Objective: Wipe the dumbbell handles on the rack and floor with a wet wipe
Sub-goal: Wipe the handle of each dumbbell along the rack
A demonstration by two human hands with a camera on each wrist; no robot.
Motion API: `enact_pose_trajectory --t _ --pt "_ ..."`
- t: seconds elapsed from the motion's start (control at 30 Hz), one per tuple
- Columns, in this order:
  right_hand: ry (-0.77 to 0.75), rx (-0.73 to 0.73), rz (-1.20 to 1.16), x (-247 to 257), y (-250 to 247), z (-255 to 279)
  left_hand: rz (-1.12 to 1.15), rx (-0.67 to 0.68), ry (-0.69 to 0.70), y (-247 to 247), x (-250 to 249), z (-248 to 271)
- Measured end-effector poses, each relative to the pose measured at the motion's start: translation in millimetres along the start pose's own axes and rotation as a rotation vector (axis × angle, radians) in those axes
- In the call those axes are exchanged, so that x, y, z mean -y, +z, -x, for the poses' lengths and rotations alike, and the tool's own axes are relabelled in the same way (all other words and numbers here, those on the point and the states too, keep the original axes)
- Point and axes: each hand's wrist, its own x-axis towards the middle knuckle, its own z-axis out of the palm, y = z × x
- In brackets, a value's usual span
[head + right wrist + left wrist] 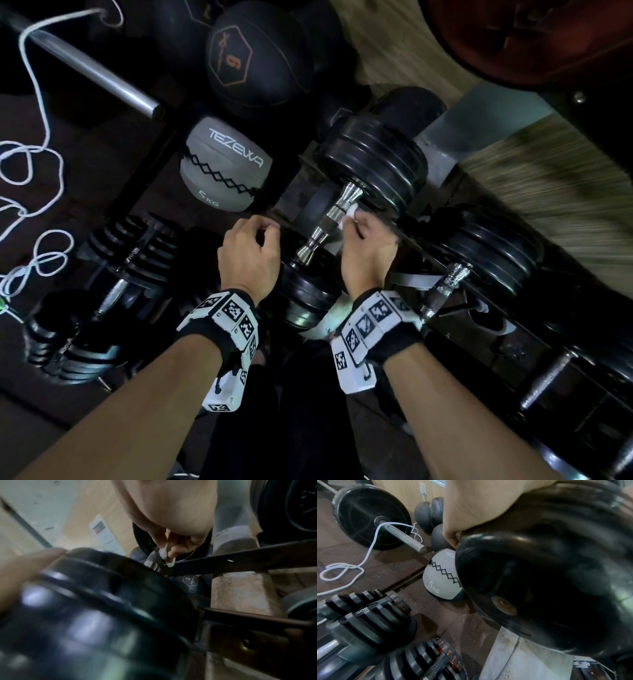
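In the lower half of the head view both forearms reach forward to the dumbbell rack (pixel 414 240), whose black rails cross the centre of the frame. The left hand (pixel 248 255) is at the near weight plates (pixel 301 298) of the dumbbell, fingers curled; whether it grips the plate edge or only rests there I cannot tell, because the fingertips are hidden. The right hand (pixel 366 250) pinches a small white wet wipe (pixel 349 214) between thumb and fingers and holds it against the right side of the chrome dumbbell handle (pixel 329 222), near the far plates. So the step in hand seems to be the wiping of this first rack handle. The next move probably calls for sliding the wipe along and around the shaft, down to the near flared collar; the rail under the handle and the plates on both ends leave little room for the fingers. To the right of centre a second dumbbell handle (pixel 445 287) lies on the rack. At the lower left, adjustable dumbbells (pixel 113 274) stand on the floor and are likely later work. Farther, at the upper centre, sit a grey 5 kg medicine ball (pixel 222 164) and a black ball (pixel 246 58), with a barbell sleeve (pixel 102 73) and a white cord (pixel 30 150) at upper left.
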Motion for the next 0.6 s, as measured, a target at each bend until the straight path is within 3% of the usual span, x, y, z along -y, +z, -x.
enact_pose_trajectory --t 0.17,0.33,0.4,0.6 --pt "-0.212 0.236 0.199 -19 -10 42 0.001 -0.005 -0.001 -1 -1 0" --pt "-0.293 -0.041 0.132 -7 -4 2 0.016 -0.004 -0.006 -1 -1 1" --pt "-0.355 -0.059 0.22 -3 -1 -9 0.017 -0.002 -0.007 -1 -1 1" --pt "-0.479 0.369 0.326 -7 1 20 0.01 -0.01 -0.008 0 0 0"
